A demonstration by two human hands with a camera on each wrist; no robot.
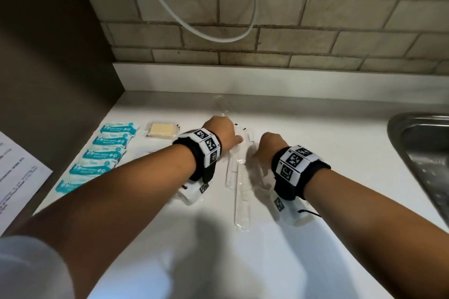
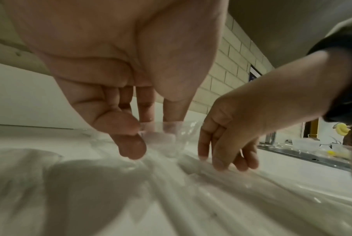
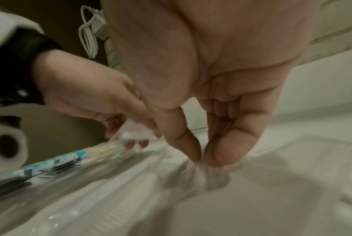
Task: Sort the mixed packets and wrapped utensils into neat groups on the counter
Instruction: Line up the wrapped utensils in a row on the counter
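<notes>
Pinching clear-wrapped utensils [image 1: 240, 187] with left hand [image 1: 220, 131] and right hand [image 1: 268, 145] at twelve o'clock, had teal packets [image 1: 107, 153] rowed at nine o'clock, utensils yet ungrouped on the surface [image 1: 340, 153].

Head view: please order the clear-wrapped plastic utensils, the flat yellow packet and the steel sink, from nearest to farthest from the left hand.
1. Clear-wrapped plastic utensils, pinched by the left hand itself.
2. Flat yellow packet, just to its left.
3. Steel sink, at the far right.

Left grip [image 1: 222, 131], right grip [image 1: 268, 145]: palm-down, side by side, both pinching.
</notes>
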